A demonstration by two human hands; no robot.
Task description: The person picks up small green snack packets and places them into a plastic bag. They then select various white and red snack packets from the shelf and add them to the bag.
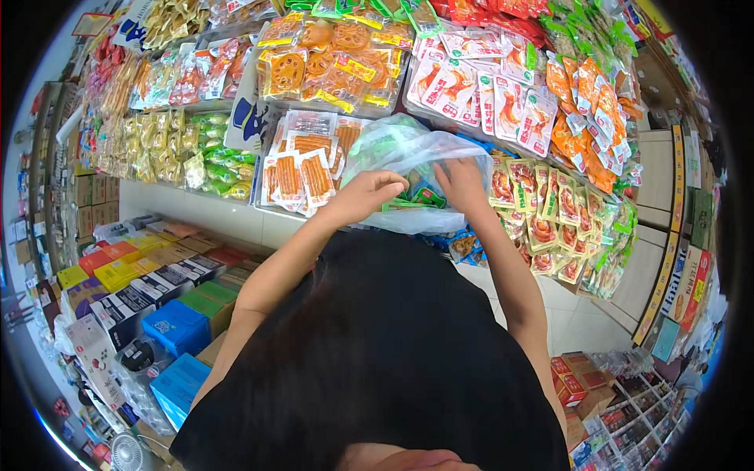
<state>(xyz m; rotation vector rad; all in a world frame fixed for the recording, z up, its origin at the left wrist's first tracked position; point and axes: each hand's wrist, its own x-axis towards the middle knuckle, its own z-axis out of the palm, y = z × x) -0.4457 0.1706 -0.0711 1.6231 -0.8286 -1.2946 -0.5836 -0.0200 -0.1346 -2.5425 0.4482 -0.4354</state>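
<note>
1. Plastic bag [416,157], thin and cloudy, lay just to the right of the stick packs [302,177], with its mouth spread and green packets [426,198] showing inside.
2. The left hand [361,198] was the nearer one to the stick packs, over the bag's left side; its fingers were curled, thumb close to the index, and whether they pinched any film I could not tell.
3. The right hand [465,187] was farther right of the stick packs, its fingers pointing down at the bag's mouth; I could not tell what, if anything, they were clamped on.
4. The film looked light, limp and slippery, apt to fold in on itself and perhaps tear if pulled at one spot; the packets seemed to give it modest weight.
5. The best hold seemed to be the gathered rim, on the side toward the stick packs and the side away from them.
</note>
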